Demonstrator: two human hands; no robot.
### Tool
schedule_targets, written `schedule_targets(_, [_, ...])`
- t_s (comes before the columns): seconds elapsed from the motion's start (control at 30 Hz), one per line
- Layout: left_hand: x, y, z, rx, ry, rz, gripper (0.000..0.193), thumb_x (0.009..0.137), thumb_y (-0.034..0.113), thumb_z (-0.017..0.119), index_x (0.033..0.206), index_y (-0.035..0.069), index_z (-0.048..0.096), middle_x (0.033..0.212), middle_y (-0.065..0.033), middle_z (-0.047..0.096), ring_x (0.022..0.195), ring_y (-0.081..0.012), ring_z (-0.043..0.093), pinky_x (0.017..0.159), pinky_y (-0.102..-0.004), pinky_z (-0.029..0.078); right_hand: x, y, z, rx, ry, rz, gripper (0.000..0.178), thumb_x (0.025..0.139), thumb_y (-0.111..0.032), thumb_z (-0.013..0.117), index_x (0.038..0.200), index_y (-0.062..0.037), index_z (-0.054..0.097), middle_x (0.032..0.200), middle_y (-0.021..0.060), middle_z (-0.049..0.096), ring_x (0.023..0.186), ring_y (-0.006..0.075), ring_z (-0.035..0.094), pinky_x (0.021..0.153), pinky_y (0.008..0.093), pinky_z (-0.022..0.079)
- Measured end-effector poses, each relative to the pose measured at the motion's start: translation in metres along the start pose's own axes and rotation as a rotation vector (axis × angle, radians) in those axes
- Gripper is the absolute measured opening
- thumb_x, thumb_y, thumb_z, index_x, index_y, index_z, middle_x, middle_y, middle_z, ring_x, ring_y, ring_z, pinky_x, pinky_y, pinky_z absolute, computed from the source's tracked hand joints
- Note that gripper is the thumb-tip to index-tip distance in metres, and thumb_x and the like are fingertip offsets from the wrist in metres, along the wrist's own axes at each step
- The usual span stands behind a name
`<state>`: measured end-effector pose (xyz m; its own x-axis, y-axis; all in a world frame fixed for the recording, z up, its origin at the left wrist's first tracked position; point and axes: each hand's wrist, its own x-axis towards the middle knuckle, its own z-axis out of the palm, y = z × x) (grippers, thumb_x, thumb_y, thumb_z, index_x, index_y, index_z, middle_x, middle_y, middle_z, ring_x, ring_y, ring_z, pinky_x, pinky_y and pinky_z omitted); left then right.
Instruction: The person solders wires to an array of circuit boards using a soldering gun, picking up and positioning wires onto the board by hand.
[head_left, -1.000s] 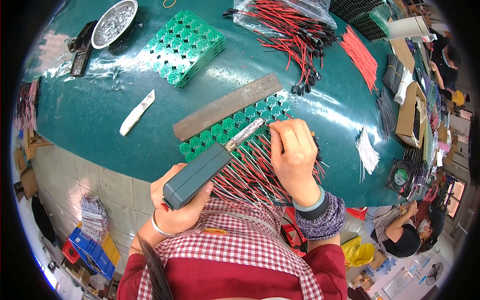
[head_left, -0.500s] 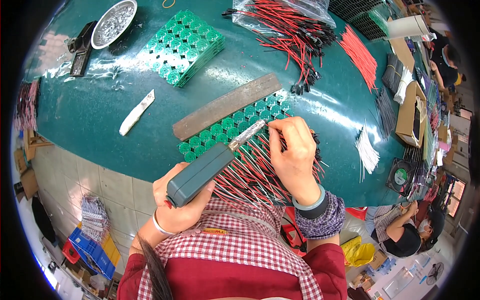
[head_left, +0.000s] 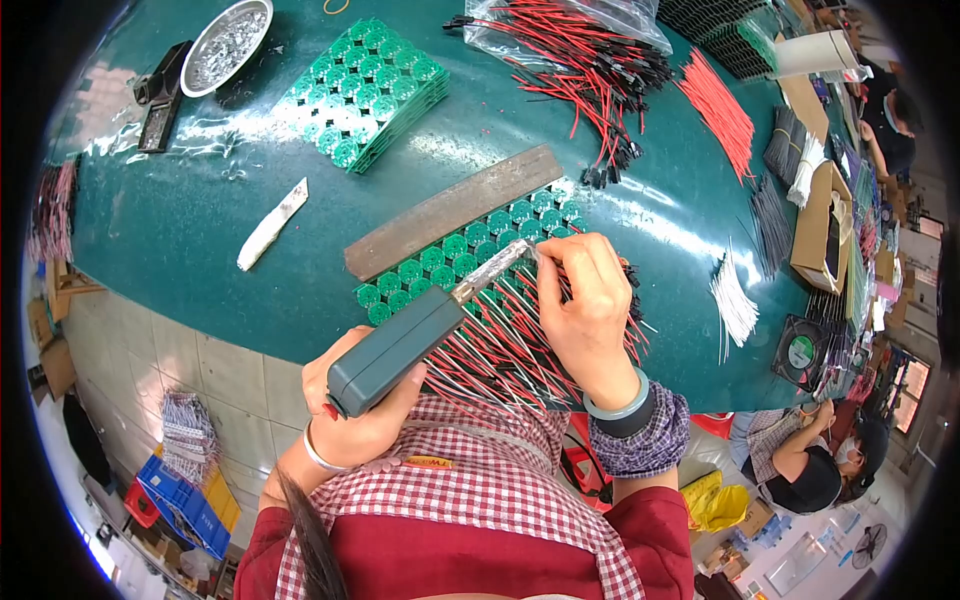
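My left hand [head_left: 360, 405] is wrapped round the handle of a dark green soldering gun [head_left: 395, 350]. Its silvery tip reaches up and right to a panel of round green circuit boards [head_left: 432, 262]. Close to that tip, my right hand [head_left: 590, 310] is closed in a pinch on a thin wire, mostly hidden by the fingers. Many red, black and white wires [head_left: 500, 350] fan out from the panel toward me, below both hands. Along the panel's far side lies a flat brownish metal bar [head_left: 455, 212].
A stack of green board panels [head_left: 375, 95] and a metal bowl of shiny bits [head_left: 228, 48] stand farther back. Red-black wires [head_left: 590, 70] spill from a plastic bag. Red wires [head_left: 718, 112], white wires [head_left: 735, 310] and a small fan [head_left: 803, 350] lie right. A white strip [head_left: 273, 225] lies left.
The soldering gun and my left hand have shifted slightly left and down. A faint wisp, perhaps smoke, shows by the tip. My right hand stays in place.
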<state>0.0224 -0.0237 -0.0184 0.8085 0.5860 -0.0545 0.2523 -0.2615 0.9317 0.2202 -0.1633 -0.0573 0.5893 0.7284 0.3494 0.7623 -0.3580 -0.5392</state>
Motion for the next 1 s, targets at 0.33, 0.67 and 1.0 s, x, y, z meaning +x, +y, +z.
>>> schedule_targets(0.33, [-0.0018, -0.0023, 0.0016, -0.038, -0.018, -0.045, 0.016, 0.075, -0.002, 0.076, 0.088, -0.001, 0.067, 0.077, -0.0058, 0.063, 0.063, -0.0129, 0.06, 0.058, -0.0262, 0.048, -0.0012, 0.0021, -0.0003, 0.04, -0.02, 0.041, 0.016, 0.075, 0.009, 0.068, 0.088, 0.0005, 0.062, 0.082, 0.0131, 0.059, 0.075, 0.0311, 0.06, 0.066, 0.0396, 0.049])
schedule_targets(0.67, [-0.0032, -0.0009, -0.0048, 0.0, -0.005, -0.01, 0.021, 0.073, -0.002, 0.076, 0.093, -0.003, 0.069, 0.082, -0.0095, 0.065, 0.064, -0.0178, 0.063, 0.057, -0.0279, 0.048, 0.0009, 0.0, -0.0029, 0.063, -0.037, 0.068, 0.018, 0.076, 0.011, 0.067, 0.086, 0.0001, 0.058, 0.081, 0.0123, 0.059, 0.072, 0.0292, 0.06, 0.064, 0.0374, 0.048])
schedule_targets(1.0, [-0.0033, -0.0036, -0.0037, -0.007, 0.01, 0.031, 0.024, 0.074, -0.002, 0.077, 0.097, -0.002, 0.071, 0.089, -0.0116, 0.069, 0.069, -0.0192, 0.066, 0.061, -0.0277, 0.051, 0.0031, -0.0021, -0.0074, 0.056, -0.076, 0.06, 0.018, 0.076, 0.009, 0.067, 0.087, -0.0006, 0.057, 0.08, 0.0126, 0.058, 0.074, 0.0315, 0.059, 0.065, 0.0399, 0.048])
